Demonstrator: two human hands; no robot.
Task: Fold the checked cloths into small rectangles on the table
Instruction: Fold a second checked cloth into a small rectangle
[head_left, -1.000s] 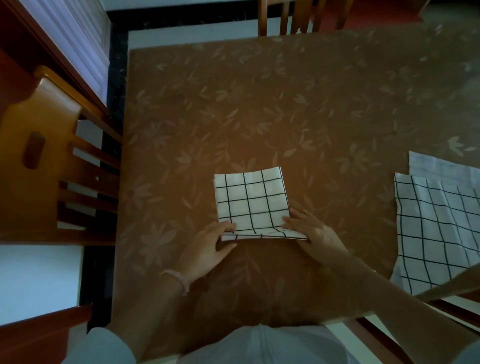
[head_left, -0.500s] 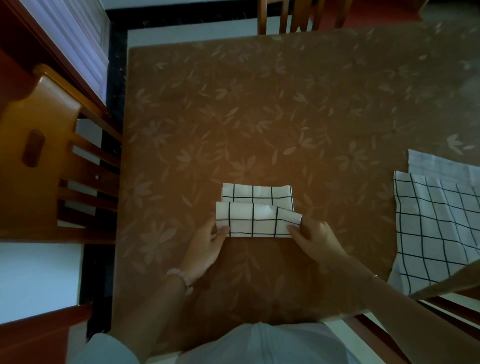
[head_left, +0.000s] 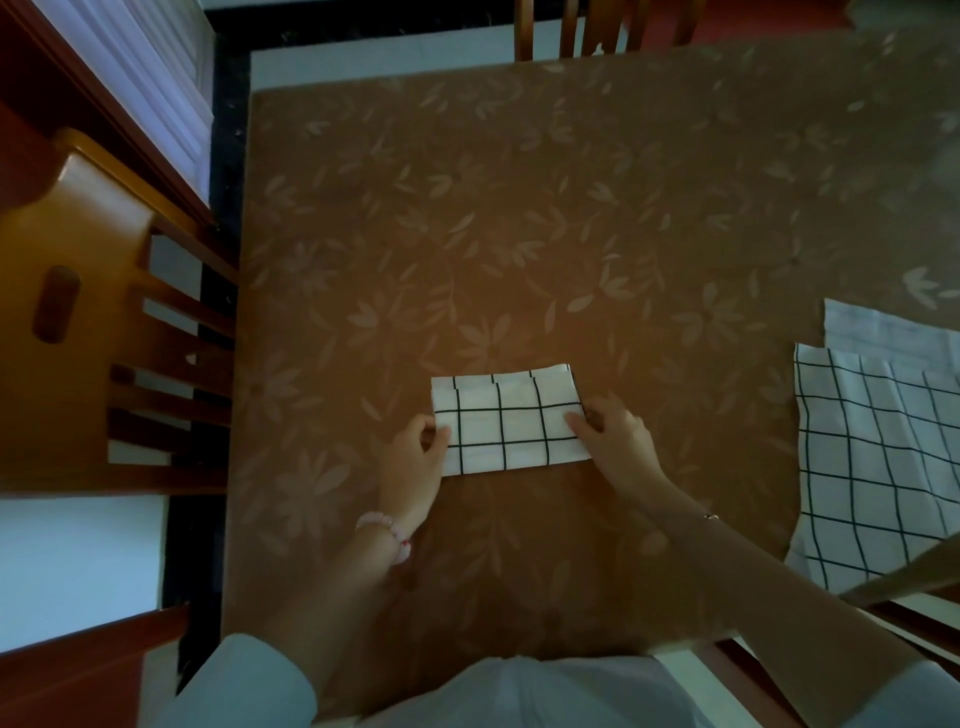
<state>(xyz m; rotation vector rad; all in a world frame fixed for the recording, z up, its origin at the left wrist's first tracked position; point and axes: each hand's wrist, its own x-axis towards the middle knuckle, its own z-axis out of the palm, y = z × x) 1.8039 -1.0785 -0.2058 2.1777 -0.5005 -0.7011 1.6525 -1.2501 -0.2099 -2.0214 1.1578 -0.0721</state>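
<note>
Seen from above by the person seated at it, a desk (head_left: 519, 208) with a brown, leaf-patterned cover fills most of the view. At far left a wooden chair (head_left: 78, 312) stands beside the desk's left edge. Moving right, the left hand (head_left: 415, 457), with a pale beaded bracelet (head_left: 387, 530) at the wrist, pinches the left short edge of a folded checked cloth (head_left: 509, 421), its thumb lying on top of the fabric. The cloth, white with thin black grid lines, is a wide rectangle lying flat on the desk near the person, directly between the two hands; a narrow strip of the lower layer shows along its far edge. The right hand (head_left: 613, 436) pinches the right short edge in the same way, thumb on top and fingers curled at the edge. Well apart, at the desk's right edge, a second checked cloth (head_left: 878, 467) lies spread open, partly overhanging the near edge and overlapping a pale cloth (head_left: 883, 332) just beyond it.
</note>
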